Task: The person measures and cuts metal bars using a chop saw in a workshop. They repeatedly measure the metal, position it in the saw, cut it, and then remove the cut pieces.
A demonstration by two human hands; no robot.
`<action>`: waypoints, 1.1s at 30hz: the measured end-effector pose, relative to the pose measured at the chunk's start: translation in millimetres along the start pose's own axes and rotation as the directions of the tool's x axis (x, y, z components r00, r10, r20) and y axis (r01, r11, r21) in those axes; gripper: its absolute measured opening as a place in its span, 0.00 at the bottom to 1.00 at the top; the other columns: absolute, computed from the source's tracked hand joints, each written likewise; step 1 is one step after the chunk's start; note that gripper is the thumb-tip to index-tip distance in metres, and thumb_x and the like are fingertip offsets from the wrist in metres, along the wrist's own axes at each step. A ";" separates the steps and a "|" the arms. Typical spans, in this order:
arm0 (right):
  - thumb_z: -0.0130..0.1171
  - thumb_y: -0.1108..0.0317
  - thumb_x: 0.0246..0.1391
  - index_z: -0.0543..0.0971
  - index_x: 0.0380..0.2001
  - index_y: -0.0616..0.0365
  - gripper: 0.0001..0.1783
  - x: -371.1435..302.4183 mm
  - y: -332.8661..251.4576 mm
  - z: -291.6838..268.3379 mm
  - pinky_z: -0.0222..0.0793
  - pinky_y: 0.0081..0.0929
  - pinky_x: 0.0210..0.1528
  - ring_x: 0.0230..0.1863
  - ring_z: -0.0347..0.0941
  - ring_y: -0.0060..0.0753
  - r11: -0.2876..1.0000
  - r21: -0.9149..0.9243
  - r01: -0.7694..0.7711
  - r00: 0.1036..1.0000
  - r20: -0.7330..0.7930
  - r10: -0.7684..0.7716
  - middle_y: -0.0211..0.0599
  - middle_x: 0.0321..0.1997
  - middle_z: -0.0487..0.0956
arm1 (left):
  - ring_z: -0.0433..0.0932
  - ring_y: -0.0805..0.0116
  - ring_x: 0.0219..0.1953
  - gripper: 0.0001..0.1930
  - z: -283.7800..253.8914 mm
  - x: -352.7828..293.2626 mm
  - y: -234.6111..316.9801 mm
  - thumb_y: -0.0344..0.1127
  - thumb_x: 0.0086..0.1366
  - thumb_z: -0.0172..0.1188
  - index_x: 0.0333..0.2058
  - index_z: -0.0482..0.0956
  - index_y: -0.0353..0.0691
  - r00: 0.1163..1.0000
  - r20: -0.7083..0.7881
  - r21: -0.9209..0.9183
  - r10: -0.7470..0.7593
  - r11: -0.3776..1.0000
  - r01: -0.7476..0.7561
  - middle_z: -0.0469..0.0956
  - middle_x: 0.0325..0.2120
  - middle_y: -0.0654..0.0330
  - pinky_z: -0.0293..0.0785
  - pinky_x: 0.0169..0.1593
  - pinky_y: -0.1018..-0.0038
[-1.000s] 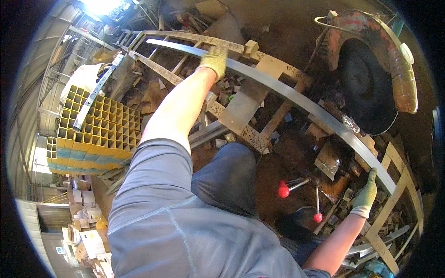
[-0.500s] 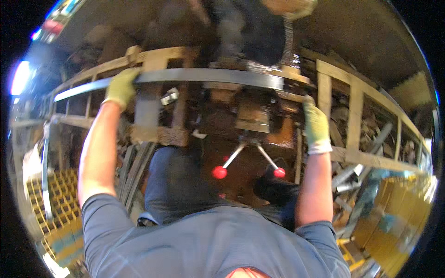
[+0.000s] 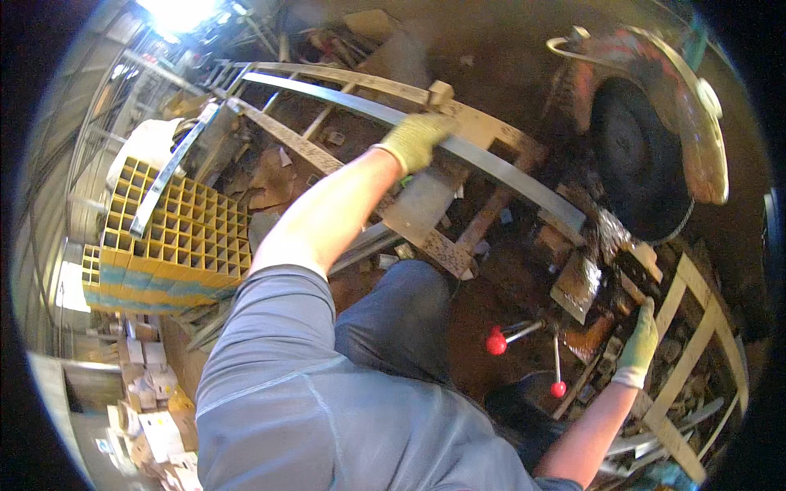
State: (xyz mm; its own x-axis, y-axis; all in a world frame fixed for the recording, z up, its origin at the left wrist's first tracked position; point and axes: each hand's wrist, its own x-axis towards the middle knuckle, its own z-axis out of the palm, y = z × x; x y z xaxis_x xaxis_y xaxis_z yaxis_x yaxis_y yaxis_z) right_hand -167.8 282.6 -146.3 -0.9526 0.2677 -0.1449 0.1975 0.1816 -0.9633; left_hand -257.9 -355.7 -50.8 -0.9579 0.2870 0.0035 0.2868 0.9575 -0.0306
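My left hand [image 3: 422,141], in a yellow-green glove, is closed around a long grey metal bar [image 3: 499,169]. The bar runs from the far left over a wooden frame to the clamping area of a cut-off saw. My right hand [image 3: 639,348], in a matching glove, is beside the saw's base, fingers stretched toward a small block [image 3: 632,288]; whether they touch it is unclear. Above the bar's near end stands the saw's large dark disc [image 3: 630,143] under a worn guard [image 3: 706,135]. Two levers with red ball knobs [image 3: 496,340] stick out toward me.
Wooden slatted frames [image 3: 299,146] flank the saw on both sides. Left of me is a stack of yellow square tubes [image 3: 180,217], with another metal bar [image 3: 168,176] reaching over it. Cartons and papers [image 3: 160,434] lie at the lower left. Scraps litter the ground.
My view has swung left, so the saw and bar now appear farther right and tilted. My left hand stays on the bar, and my right hand remains beside the saw base.
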 end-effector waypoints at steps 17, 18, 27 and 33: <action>0.63 0.56 0.82 0.82 0.71 0.64 0.26 -15.3 -21.6 -23.8 0.79 0.27 0.63 0.60 0.84 0.29 0.988 -0.033 0.148 0.977 -0.151 -0.151 0.43 0.64 0.89 | 0.83 0.42 0.65 0.36 -55.5 -45.0 -2.7 0.15 0.55 0.67 0.65 0.85 0.45 0.975 -0.206 -0.101 0.086 0.989 -0.109 0.87 0.61 0.48 0.78 0.71 0.53; 0.64 0.58 0.82 0.82 0.71 0.64 0.25 -23.4 -30.9 -23.4 0.79 0.26 0.64 0.61 0.84 0.28 0.980 0.155 0.127 0.976 -0.196 -0.095 0.44 0.64 0.89 | 0.82 0.43 0.67 0.37 -64.1 -49.6 7.9 0.17 0.55 0.70 0.66 0.85 0.46 0.976 -0.191 -0.078 0.104 0.990 -0.120 0.87 0.62 0.50 0.77 0.72 0.53; 0.69 0.73 0.73 0.83 0.67 0.68 0.24 -146.2 -150.1 -16.5 0.81 0.41 0.68 0.65 0.86 0.47 0.629 -0.202 0.751 0.583 -0.246 -0.775 0.52 0.66 0.88 | 0.81 0.38 0.65 0.34 -65.4 -87.3 123.2 0.18 0.56 0.64 0.64 0.85 0.40 0.909 -0.316 -0.206 0.272 0.915 -0.346 0.85 0.61 0.45 0.75 0.72 0.49; 0.77 0.55 0.60 0.85 0.64 0.60 0.33 -218.6 -178.7 -4.0 0.77 0.53 0.68 0.64 0.83 0.59 0.494 -0.378 0.783 0.593 0.213 -0.777 0.51 0.63 0.87 | 0.80 0.41 0.66 0.38 -68.3 -115.0 208.6 0.16 0.54 0.58 0.67 0.84 0.41 0.894 -0.232 -0.304 0.383 0.844 -0.441 0.85 0.62 0.47 0.72 0.75 0.52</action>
State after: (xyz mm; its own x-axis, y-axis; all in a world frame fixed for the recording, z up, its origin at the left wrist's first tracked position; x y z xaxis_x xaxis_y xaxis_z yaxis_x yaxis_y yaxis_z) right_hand 6.0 195.4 58.5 -0.7674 -0.1841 0.6141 -0.5606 0.6573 -0.5036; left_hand -87.1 -187.0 10.6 -0.7435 0.6302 0.2235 0.6684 0.6905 0.2765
